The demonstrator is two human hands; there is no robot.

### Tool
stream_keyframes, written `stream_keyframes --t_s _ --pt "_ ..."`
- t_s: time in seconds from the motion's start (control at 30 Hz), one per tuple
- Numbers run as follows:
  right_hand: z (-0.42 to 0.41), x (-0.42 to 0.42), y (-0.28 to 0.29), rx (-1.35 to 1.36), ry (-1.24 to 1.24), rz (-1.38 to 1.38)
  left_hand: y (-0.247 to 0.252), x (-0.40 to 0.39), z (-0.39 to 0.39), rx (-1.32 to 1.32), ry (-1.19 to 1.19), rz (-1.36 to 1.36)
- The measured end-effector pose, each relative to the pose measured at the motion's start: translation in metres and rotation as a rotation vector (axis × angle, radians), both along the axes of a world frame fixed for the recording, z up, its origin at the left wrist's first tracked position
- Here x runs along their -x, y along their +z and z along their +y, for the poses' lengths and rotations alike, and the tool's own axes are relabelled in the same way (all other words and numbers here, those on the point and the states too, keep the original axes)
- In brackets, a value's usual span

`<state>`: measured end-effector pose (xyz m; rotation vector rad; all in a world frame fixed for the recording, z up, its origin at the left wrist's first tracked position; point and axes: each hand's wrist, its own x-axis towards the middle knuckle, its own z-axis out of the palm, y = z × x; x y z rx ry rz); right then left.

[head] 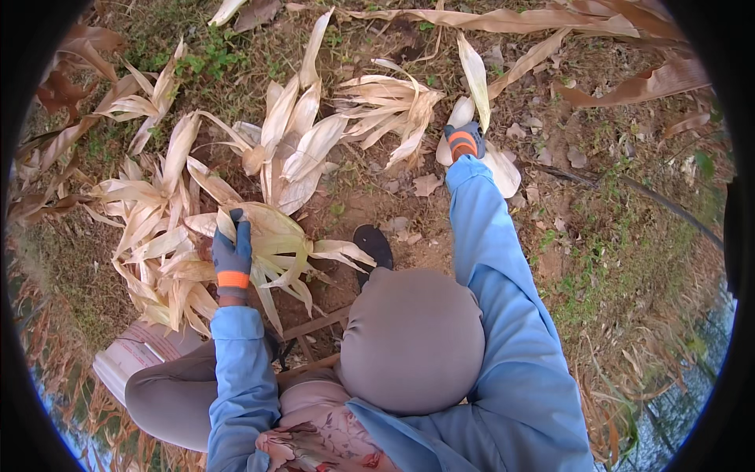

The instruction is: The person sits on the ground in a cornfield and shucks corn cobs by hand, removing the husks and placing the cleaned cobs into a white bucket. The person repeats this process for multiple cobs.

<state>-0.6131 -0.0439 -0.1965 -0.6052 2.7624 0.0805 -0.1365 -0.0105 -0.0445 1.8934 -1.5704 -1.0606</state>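
Note:
In a grey work glove with an orange band, my left hand [232, 259] is closed around dry corn husk [274, 227] in front of my left side. Its pale leaves fan out to the right of my fingers. A heap of loose husks [156, 236] lies just left of this hand. My right arm reaches far forward. The gloved right hand [465, 140] is down among pale husk pieces [501, 172] on the ground, with one long husk leaf [473, 76] rising past it. Its fingers are hidden beneath the back of the glove, so its grip is unclear.
More husks [301, 141] and a spread husk bunch [401, 109] lie ahead. A white bucket [141, 354] with red writing stands by my left knee. A dark shoe [373, 246] and wooden slats [315, 324] are below me. Dry corn leaves [643, 85] hang at the upper right.

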Motion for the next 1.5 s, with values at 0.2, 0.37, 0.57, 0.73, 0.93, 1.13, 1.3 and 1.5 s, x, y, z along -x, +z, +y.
stream_keyframes --t_s 0.2,0.37,0.57,0.73,0.93,1.13,1.3,1.5 --pt "0.014 0.027 -0.041 -0.068 -0.006 -0.308 -0.004 0.012 -0.006 0.009 -0.025 0.070" --pt "0.009 -0.024 -0.004 -0.031 0.259 -0.316 0.006 0.020 -0.003 0.036 -0.044 0.058" --pt "0.047 -0.124 0.034 0.309 0.440 -0.578 0.018 0.038 0.000 0.009 0.015 0.198" --pt "0.070 -0.192 0.093 0.629 0.781 -0.947 0.040 0.072 -0.003 0.096 -0.112 0.287" --pt "0.058 -0.218 0.181 0.559 0.960 -1.179 0.061 0.108 -0.005 0.008 0.127 0.718" --pt "0.055 -0.219 0.204 0.613 1.083 -0.945 0.080 0.111 -0.018 0.109 0.269 1.005" --pt "0.062 -0.221 0.226 0.541 1.124 -0.921 0.091 0.096 -0.015 0.130 0.295 1.030" --pt "0.066 -0.226 0.242 0.600 1.148 -0.786 0.092 0.084 -0.013 0.008 0.471 1.251"
